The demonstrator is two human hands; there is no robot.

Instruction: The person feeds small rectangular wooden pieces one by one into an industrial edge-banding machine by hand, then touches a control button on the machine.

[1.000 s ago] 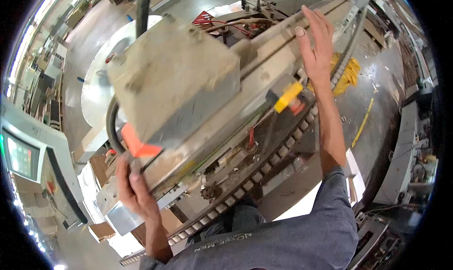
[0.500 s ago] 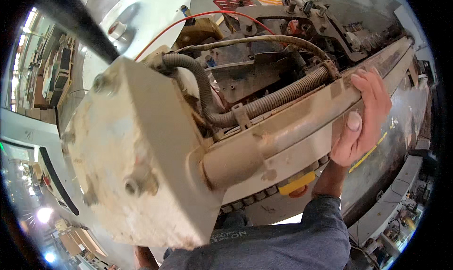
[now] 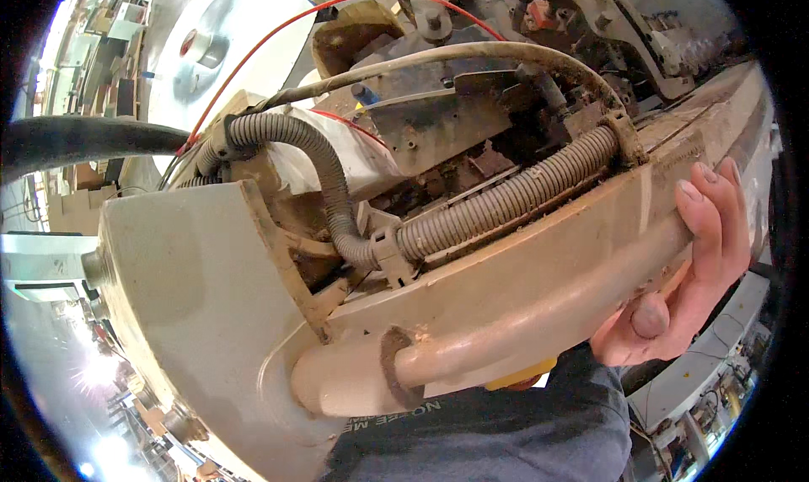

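Note:
My right hand is closed around the long tubular bar of a beige, dusty machine, fingers over its upper side and thumb below. The bar runs up to the right from a collar on a box-like beige housing, which fills the lower left. Above the bar, a grey corrugated conduit is clipped along the machine's edge and bends up beside the housing. My left hand is not in view.
A red cable and a brown cable arch over the dirty metal mechanism behind the bar. A thick black hose reaches in from the left. A large pale disc stands beyond. Shelving with boxes is at the far left.
My view has moved closer to and tilted over the machine, so the housing has swung lower left. My right hand keeps its grip on the bar. The left forearm has left the view.

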